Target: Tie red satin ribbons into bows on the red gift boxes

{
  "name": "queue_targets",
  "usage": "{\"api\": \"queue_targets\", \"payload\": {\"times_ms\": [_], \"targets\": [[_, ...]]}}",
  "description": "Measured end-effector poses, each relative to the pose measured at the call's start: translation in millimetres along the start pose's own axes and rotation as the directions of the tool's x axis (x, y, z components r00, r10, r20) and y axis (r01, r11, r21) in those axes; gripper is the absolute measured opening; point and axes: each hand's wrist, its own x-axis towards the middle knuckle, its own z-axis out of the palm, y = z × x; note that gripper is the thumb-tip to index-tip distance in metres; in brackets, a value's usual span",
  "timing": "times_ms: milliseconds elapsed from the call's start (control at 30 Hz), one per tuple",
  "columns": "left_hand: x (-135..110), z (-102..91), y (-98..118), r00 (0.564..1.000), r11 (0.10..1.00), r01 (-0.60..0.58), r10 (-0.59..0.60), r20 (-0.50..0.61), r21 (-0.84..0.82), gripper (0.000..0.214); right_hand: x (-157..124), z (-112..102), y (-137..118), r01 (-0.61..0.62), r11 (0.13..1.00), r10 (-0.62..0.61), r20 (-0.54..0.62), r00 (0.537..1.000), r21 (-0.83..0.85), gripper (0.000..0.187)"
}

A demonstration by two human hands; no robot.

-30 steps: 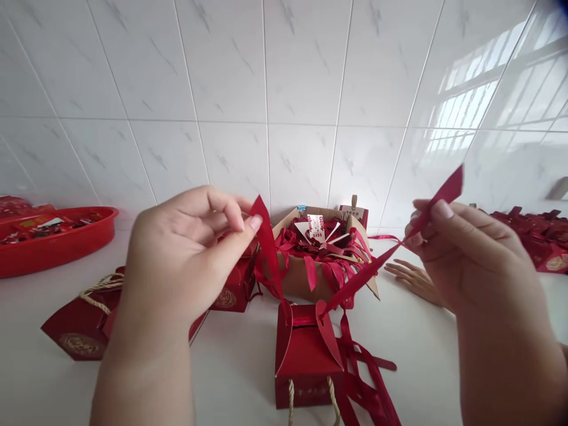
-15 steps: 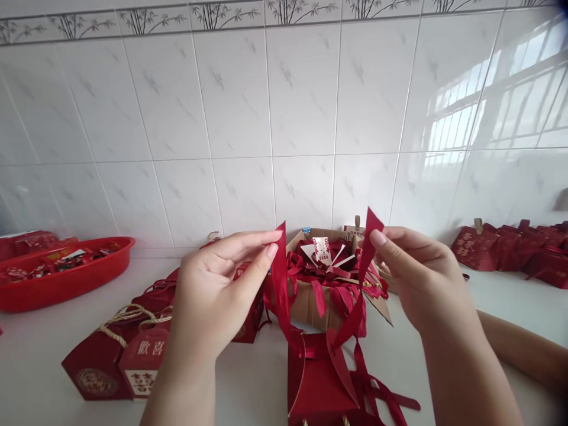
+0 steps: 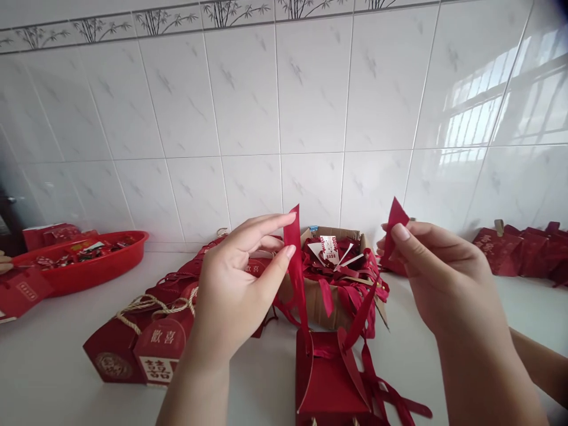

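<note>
In front of me stands a small red gift box (image 3: pixel 332 381) with curved top flaps and a red ribbon threaded through its top. My left hand (image 3: pixel 248 278) is at the ribbon's left end (image 3: pixel 298 269), which rises steeply from the box. The index fingertip and thumb touch this end with a gap between them; the grip behind is partly hidden. My right hand (image 3: pixel 444 272) pinches the right ribbon end (image 3: pixel 393 228) between thumb and fingers, its pointed tip sticking up. That strand (image 3: pixel 361 316) slants up from the box toward the hand.
Behind the box is a cardboard carton (image 3: pixel 337 310) of ribbons and tags. Red boxes with cords (image 3: pixel 119 343) stand left, near a red basin (image 3: pixel 102 269) of sweets. Another person's hand (image 3: pixel 5 263) is at far left; another forearm (image 3: pixel 544 364) shows at right. More red boxes (image 3: pixel 501 248) stand right.
My right hand has drawn its ribbon end farther right, widening the gap between my hands. My left thumb and index finger have spread apart. The view has shifted left, showing another person's hand there.
</note>
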Motion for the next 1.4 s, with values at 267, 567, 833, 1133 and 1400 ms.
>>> {"api": "queue_targets", "payload": {"times_ms": [267,567,833,1133,1400], "targets": [[-2.2,3.8,5.6,0.993,1.000,-0.015,0.015,-0.119,0.002,0.027,-3.1,5.5,-6.3,-0.043,0.999,0.044,0.060,0.997,-0.025,0.005],[-0.7,2.5,6.4,0.996,1.000,0.011,-0.011,-0.083,-0.002,0.034,0.4,5.9,-0.6,0.039,0.998,-0.040,-0.003,0.999,-0.050,0.003],[-0.7,3.5,7.3,0.994,0.999,0.032,-0.029,-0.109,0.018,0.033,1.1,7.2,-1.6,0.015,1.000,-0.015,0.012,1.000,0.009,0.003],[-0.9,3.9,3.9,0.993,0.998,-0.048,0.044,-0.106,-0.035,0.027,-1.6,7.7,-3.0,-0.011,1.000,0.010,0.006,1.000,0.025,0.003],[-0.9,0.7,0.8,0.992,0.989,-0.106,0.098,-0.079,-0.103,0.026,-3.9,8.7,-2.8,-0.012,0.999,0.010,0.059,0.998,0.031,0.001]]}}
